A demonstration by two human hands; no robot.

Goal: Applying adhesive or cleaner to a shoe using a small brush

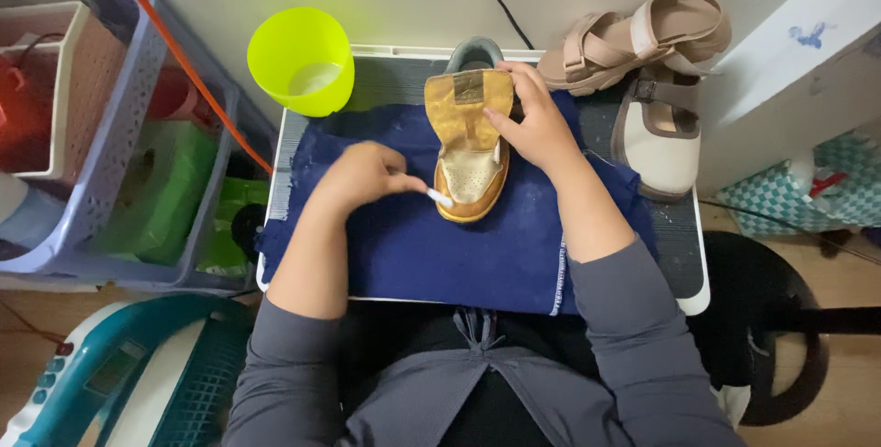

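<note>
While right hand [537, 126] grips, sneaker [470, 144] beneath

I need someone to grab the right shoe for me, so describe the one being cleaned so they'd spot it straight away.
Find the small tray table draped with a dark blue cloth. On that cloth lies a tan-gold sneaker, steadied by the right hand while the left hand touches its toe. Unlike the strappy sandals beside it, it is closed and laceless.

Home shoe-cleaning corner, plastic storage baskets [119, 135], sandals [633, 39]
</note>
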